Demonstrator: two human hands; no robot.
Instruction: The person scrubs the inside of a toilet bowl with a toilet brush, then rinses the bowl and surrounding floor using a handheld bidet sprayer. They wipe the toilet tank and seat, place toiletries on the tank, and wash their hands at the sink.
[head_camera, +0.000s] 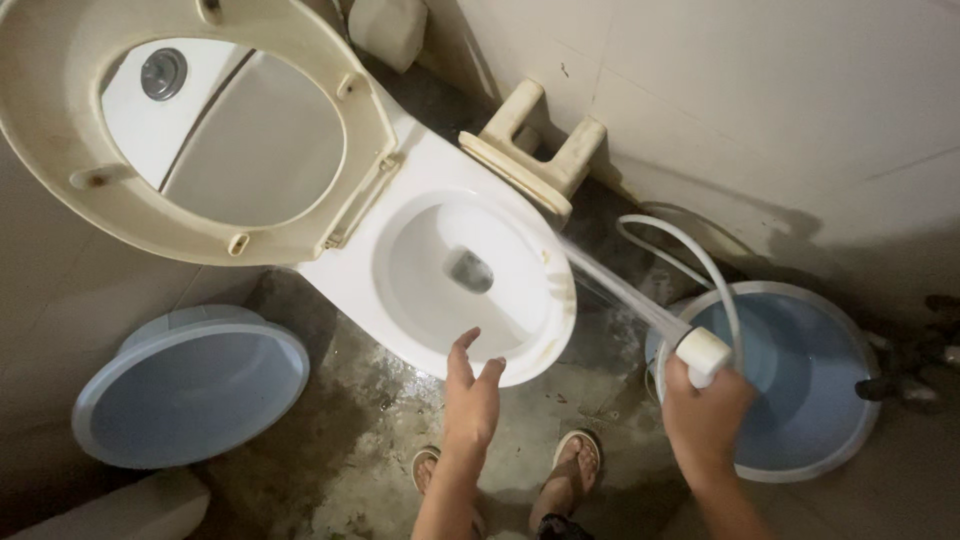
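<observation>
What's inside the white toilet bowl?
Inside the toilet bowl there is a dark drain hole and wet white sides. A water jet hits its rim. The pipe below the hole cannot be seen.

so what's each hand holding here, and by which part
The right hand grips a white spray nozzle around its body, just behind the spraying head, its hose looping away. The left hand holds nothing; its open fingers are at the toilet bowl rim.

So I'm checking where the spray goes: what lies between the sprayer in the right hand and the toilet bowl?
In the head view, only a jet of water crosses from the sprayer to the toilet bowl rim, over wet floor.
</observation>
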